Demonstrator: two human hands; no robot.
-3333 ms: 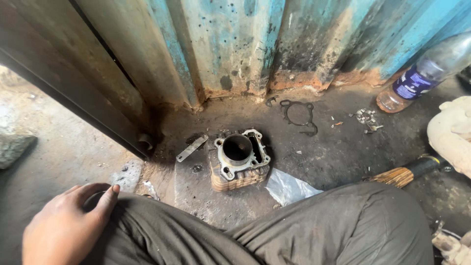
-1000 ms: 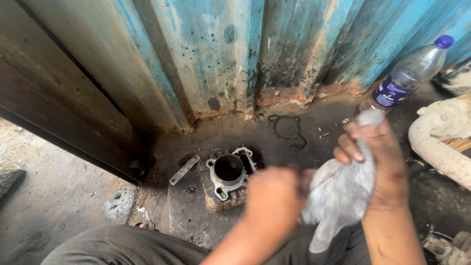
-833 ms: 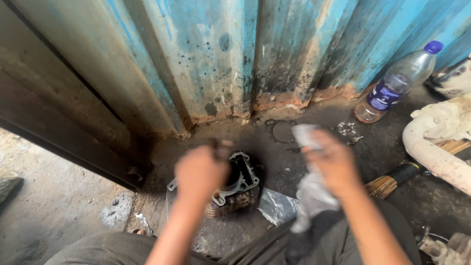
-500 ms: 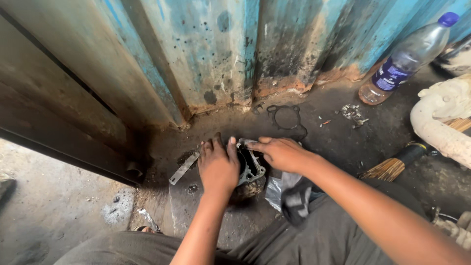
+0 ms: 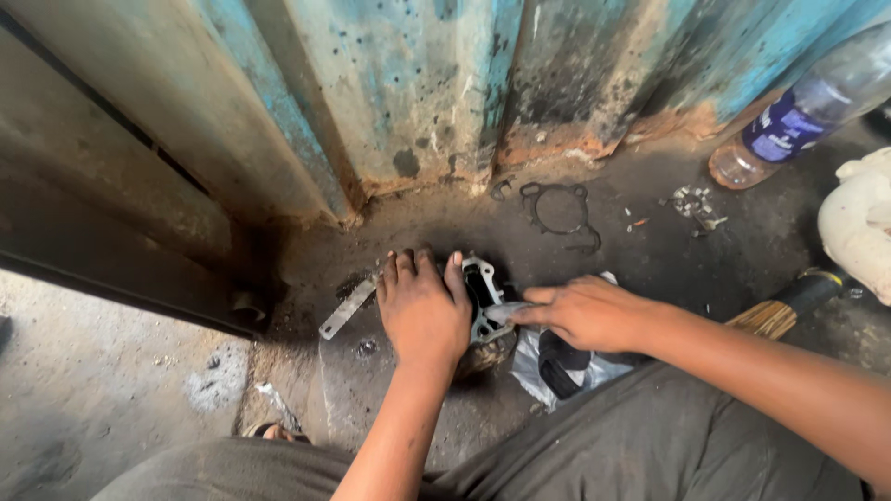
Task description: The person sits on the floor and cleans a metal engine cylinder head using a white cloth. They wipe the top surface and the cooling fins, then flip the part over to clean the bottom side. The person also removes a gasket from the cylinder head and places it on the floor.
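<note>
A grey metal engine cylinder block sits on the dirty ground in front of my knees. My left hand lies over its left side, fingers curled across the top, and holds it. My right hand comes in from the right and pinches a pale rag, whose tip touches the block's right edge. The rest of the rag, with a dark band on it, hangs under my right hand. Most of the block and its bore are hidden by my left hand.
A rusty blue corrugated metal wall stands just behind. On the ground lie a thin black gasket, a flat metal strip, a plastic bottle, a straw brush and a white bundle.
Both hands came down from in front of me to the block. The left hand settled on top of it, and the right hand brought the rag against its side.
</note>
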